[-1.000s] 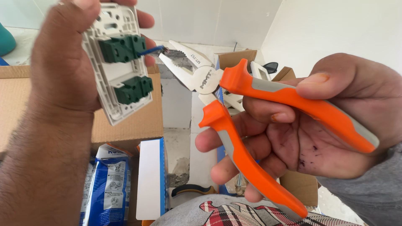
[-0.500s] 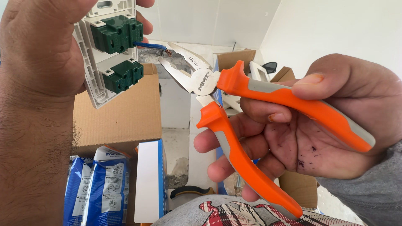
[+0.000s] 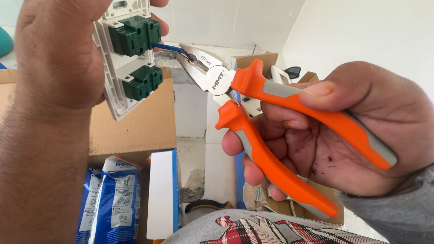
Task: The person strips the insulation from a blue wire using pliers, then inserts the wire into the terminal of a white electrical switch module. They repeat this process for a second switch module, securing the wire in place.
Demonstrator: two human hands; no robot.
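My left hand [image 3: 58, 58] is closed around a white socket plate [image 3: 129, 58], held up with its back towards me, so I see two dark green socket modules [image 3: 135, 34] one above the other. My right hand [image 3: 343, 135] grips the orange-and-grey pliers [image 3: 271, 122], thumb along the upper handle, fingers curled behind the lower one; the handles stand spread. The steel nose points at the upper module, and the jaws sit on a short blue wire [image 3: 169, 47] coming out of that module's right side. Whether they pinch it tight I cannot tell.

Below my left hand lie blue-and-white plastic packets [image 3: 108, 199] with small printed diagrams, partly hidden by my forearm. Just right of them stands a narrow white box with a blue edge [image 3: 162, 194]. Behind the plate, under my left hand, is a brown cardboard box [image 3: 135, 126], its flap open. Past the pliers' nose, more open cardboard boxes [image 3: 257, 61] stand by the white wall, one showing something white and something dark that I cannot make out.

The plate's top edge and my left fingers are cut off by the frame. A teal object [image 3: 4, 40] left of my left hand is mostly out of view. Red plaid cloth [image 3: 257, 230] shows at the bottom, below my right hand. Between my hands, a strip of pale floor [image 3: 194, 126] runs open.
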